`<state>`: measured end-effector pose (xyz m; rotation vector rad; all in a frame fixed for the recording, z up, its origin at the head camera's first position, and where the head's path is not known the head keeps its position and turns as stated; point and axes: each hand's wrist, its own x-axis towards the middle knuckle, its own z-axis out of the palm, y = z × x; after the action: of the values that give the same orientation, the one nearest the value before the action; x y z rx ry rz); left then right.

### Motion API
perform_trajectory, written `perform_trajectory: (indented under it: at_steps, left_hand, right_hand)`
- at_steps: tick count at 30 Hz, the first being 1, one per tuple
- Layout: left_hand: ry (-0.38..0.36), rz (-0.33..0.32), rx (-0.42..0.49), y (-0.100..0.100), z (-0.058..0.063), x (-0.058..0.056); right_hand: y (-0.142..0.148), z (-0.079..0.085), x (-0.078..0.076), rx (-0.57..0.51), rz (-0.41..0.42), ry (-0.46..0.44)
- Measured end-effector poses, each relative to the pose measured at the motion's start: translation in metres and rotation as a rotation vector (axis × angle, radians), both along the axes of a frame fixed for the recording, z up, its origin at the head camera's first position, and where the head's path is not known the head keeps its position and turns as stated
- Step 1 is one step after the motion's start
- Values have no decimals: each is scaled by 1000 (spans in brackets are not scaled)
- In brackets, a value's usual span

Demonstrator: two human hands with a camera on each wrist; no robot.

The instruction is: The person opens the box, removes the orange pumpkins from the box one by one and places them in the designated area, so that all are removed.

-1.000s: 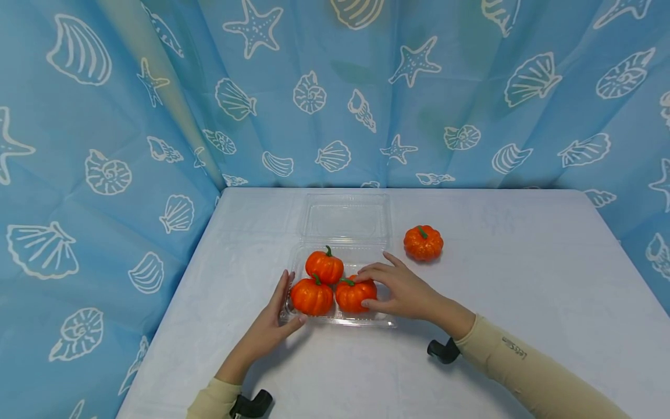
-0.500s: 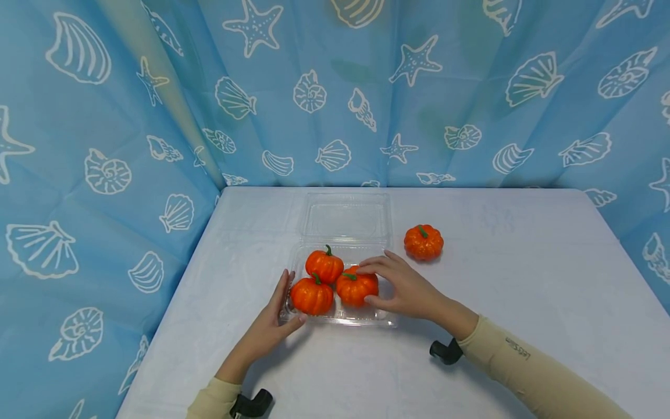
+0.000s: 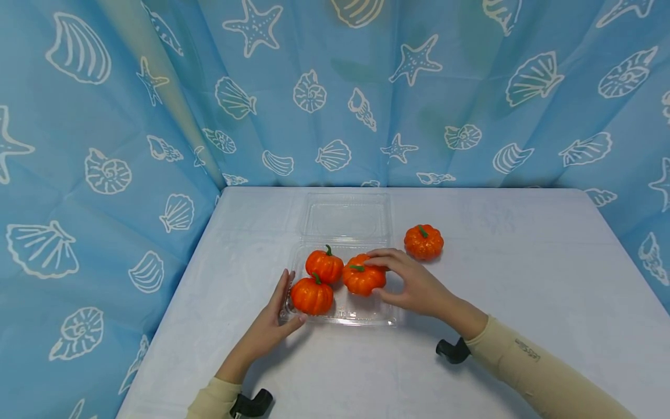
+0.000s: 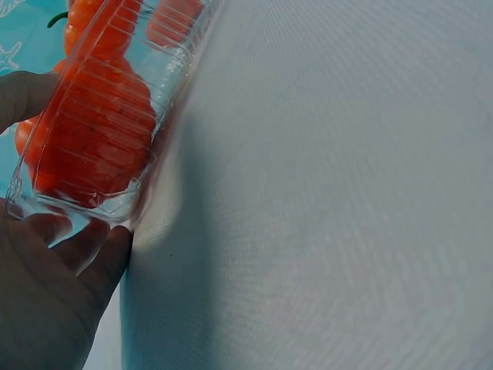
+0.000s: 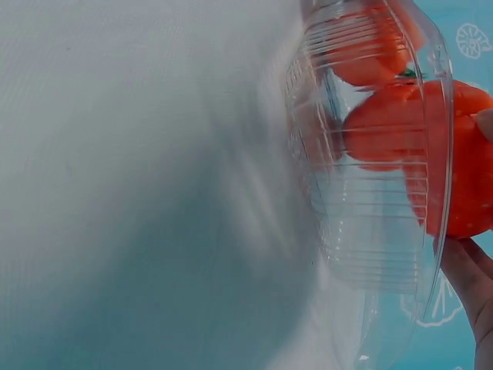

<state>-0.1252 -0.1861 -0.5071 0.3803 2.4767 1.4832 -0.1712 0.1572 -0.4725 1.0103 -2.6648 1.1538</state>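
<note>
A clear plastic clamshell container [image 3: 350, 317] stands on the table with its lid [image 3: 346, 218] folded back. Inside, at the left, sit two small orange pumpkins with green stems, a rear pumpkin [image 3: 324, 266] and a front pumpkin [image 3: 312, 297]. My right hand [image 3: 413, 285] holds a third pumpkin [image 3: 362, 276] between thumb and fingers over the container's right half; in the right wrist view this held pumpkin [image 5: 462, 177] is at rim height. My left hand [image 3: 272, 323] rests along the container's left side, fingers extended against the end wall [image 4: 85, 208] and thumb [image 4: 27, 96] at the front rim.
Another orange pumpkin [image 3: 423, 242] lies on the white-covered table [image 3: 523, 279], right of the lid and just beyond my right hand. Blue curtains [image 3: 335, 116] with shell and starfish prints hang behind the table and along its left.
My right hand has lifted the third pumpkin from the container's front right and shifted it back and slightly right. The left hand and the other pumpkins stay in place.
</note>
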Motion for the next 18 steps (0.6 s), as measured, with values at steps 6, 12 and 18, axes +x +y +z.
perform_trajectory:
  at_steps: [6,12,18]
  left_hand:
    - [1,0,-4,0,0,0]
    - [10,1,-7,-1,-1,1]
    - [12,-3,-4,-1,-1,0]
  right_hand:
    - [6,2,2,-19,-25,11]
    - [16,2,2,-45,-50,37]
    - [31,3,1,-82,-88,47]
